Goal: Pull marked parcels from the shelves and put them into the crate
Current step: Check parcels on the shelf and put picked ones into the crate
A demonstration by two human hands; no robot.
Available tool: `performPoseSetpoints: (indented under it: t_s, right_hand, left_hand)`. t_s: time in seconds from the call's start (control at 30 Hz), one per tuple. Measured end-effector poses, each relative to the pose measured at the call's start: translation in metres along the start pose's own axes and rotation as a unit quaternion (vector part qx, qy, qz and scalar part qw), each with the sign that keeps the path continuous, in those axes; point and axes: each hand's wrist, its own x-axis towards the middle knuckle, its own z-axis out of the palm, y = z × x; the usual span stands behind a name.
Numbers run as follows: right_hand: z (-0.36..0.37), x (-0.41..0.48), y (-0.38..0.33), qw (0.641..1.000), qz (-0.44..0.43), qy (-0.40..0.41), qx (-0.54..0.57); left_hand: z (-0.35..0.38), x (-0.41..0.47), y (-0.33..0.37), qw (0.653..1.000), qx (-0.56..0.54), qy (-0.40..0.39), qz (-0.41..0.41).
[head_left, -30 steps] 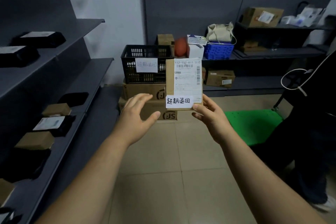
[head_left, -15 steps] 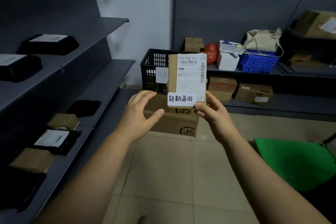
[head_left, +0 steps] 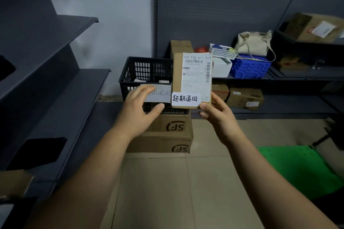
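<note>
Two tiers of dark shelves (head_left: pixel 87 87), 9 o'clock, along the left wall. Dark parcels and one brown one lie low on them at 8 o'clock.

Two stacked cartons (head_left: pixel 167 141), 6 o'clock, on the floor; they carry the crate.

One black crate (head_left: pixel 145 69), 11 o'clock, slotted walls, top open, with a paper tag (head_left: pixel 162 95) on its near wall. Contents too small to tell.

One parcel (head_left: pixel 191 78), 12 o'clock, brown, upright, held in the air in front of the crate's right end and not yet inside it. It has a printed waybill on its face and a handwritten white slip (head_left: pixel 185 98) along the bottom, so it counts as marked.

One right hand (head_left: pixel 216 115), 5 o'clock of the parcel. It pinches the parcel's lower right corner, thumb on the front, fingers behind.

One left hand (head_left: pixel 137 109), 7 o'clock of the parcel, fingers apart and relaxed, holding nothing. It partly covers the tag; whether it touches the crate cannot be told.

Step, as judged: the parcel is off the shelf and being carried to the crate.

Next move: lift the parcel over the rim, shift it toward 10 o'clock, lower it in and let go. The free hand could steady the crate on its cartons.
</note>
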Motion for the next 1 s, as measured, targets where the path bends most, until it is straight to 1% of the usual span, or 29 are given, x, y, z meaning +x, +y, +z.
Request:
performPoseSetpoints:
  t_s: [0.13,0.37,0.53,0.7,0.9,1.0]
  right_hand:
    - [-0.009,0.05,0.013,1.0,0.012,0.023,0.014]
    - [-0.029,0.164,0.048,0.998,0.026,0.034,0.044]
    - [-0.032,0.258,0.064,0.998,0.043,0.006,0.044]
    - [-0.025,0.335,0.085,0.997,0.058,-0.028,0.032]
    - [-0.018,0.405,0.112,0.995,0.099,-0.025,0.019]
    - [-0.014,0.439,0.127,0.993,0.117,-0.011,0.01]
  left_hand:
    - [0.027,0.042,-0.029,1.0,-0.01,-0.026,0.003]
    - [0.069,0.136,-0.076,0.999,0.001,-0.045,-0.005]
    - [0.089,0.211,-0.112,0.998,0.026,-0.047,-0.012]
    - [0.105,0.257,-0.151,0.998,0.032,-0.042,-0.036]
    - [0.123,0.307,-0.21,0.996,0.033,-0.051,-0.064]
    - [0.141,0.337,-0.237,0.995,0.027,-0.07,-0.059]
